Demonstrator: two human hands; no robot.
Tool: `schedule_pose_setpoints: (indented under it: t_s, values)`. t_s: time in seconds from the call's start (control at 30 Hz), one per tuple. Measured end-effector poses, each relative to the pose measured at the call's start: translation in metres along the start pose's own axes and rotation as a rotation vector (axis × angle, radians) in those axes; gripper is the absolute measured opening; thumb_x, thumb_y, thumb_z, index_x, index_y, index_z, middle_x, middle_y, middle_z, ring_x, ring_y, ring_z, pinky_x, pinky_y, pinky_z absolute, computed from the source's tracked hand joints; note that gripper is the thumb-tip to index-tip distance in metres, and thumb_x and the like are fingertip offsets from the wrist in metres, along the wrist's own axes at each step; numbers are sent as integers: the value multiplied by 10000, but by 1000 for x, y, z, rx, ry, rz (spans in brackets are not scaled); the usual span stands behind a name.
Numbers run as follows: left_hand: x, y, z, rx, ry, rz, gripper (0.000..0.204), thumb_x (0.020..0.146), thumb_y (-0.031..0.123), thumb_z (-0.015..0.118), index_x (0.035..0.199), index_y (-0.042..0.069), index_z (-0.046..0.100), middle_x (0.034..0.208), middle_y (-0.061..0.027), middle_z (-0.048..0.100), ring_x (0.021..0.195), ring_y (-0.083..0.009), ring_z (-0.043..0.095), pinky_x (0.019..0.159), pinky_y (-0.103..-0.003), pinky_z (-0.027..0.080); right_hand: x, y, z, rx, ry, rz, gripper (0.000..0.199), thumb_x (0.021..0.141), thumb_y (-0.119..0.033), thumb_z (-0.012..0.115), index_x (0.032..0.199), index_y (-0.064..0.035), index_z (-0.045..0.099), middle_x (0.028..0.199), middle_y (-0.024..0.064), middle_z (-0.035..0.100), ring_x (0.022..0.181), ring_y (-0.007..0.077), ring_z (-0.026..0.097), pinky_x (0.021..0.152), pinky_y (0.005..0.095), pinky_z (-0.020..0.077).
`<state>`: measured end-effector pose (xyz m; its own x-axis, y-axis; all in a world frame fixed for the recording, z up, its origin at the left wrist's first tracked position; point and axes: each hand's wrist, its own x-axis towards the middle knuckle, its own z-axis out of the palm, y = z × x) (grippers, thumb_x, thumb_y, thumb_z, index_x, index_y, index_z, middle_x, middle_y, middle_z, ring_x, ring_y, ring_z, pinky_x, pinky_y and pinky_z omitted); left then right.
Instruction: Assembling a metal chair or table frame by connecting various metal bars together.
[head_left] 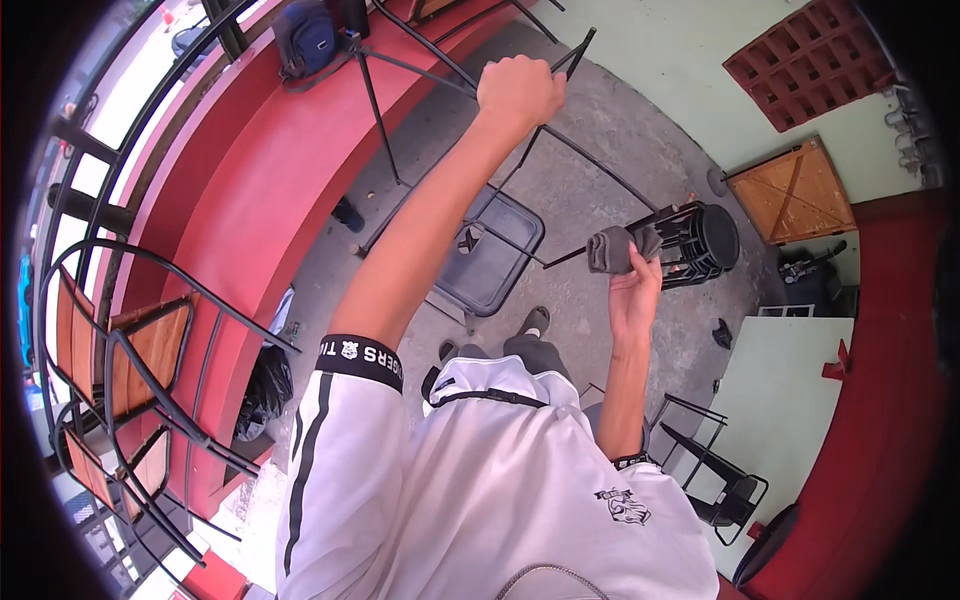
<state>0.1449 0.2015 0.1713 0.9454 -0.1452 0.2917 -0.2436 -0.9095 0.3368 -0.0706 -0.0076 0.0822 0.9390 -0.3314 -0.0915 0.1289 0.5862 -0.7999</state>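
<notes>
My left hand [520,92] is closed in a fist round one black metal leg of a chair-like frame [600,169]; its legs point up and outward. In my right hand [634,290] is a folded grey cloth [608,250], pinched between thumb and fingers beside another bar of that frame. Whether the cloth touches the bar, I cannot tell. Below my hands lies a dark grey, rounded rectangular plastic piece [500,270], seen through the bars.
A stack of black stools [715,245] stands to the right. Wood-backed metal chairs [150,350] rest on the left by a red ledge [270,170], which holds a blue backpack [308,42]. A wooden panel [795,195] leans on the far right wall.
</notes>
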Motion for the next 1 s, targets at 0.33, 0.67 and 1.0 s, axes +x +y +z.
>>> schedule_pose_setpoints:
  t_s: [0.33, 0.67, 1.0]
  values:
    - [2, -2, 0, -37, -69, -24, 343, 926, 320, 620, 918, 9, 764, 938, -220, 746, 885, -383, 746, 797, -478, 593, -14, -140, 80, -34, -147, -457, 462, 1009, -31, 512, 1467, -19, 457, 1339, 126, 615, 1252, 264, 600, 1064, 429, 484]
    - [0, 4, -4, -72, -46, -101, 207, 839, 224, 684, 876, 49, 788, 928, -182, 763, 918, -346, 757, 809, -425, 591, -28, -96, 58, -596, 168, -418, 300, 970, -73, 677, 1256, 14, 650, 1132, 38, 703, 1008, 97, 627, 909, 256, 492]
    - [-4, 5, -12, -52, -84, -109, 318, 879, 294, 642, 886, 3, 769, 930, -223, 754, 910, -394, 745, 827, -464, 589, -24, -81, 59, -1214, -121, -723, 266, 719, 54, 767, 971, 0, 697, 921, 34, 630, 838, 152, 620, 717, 279, 480]
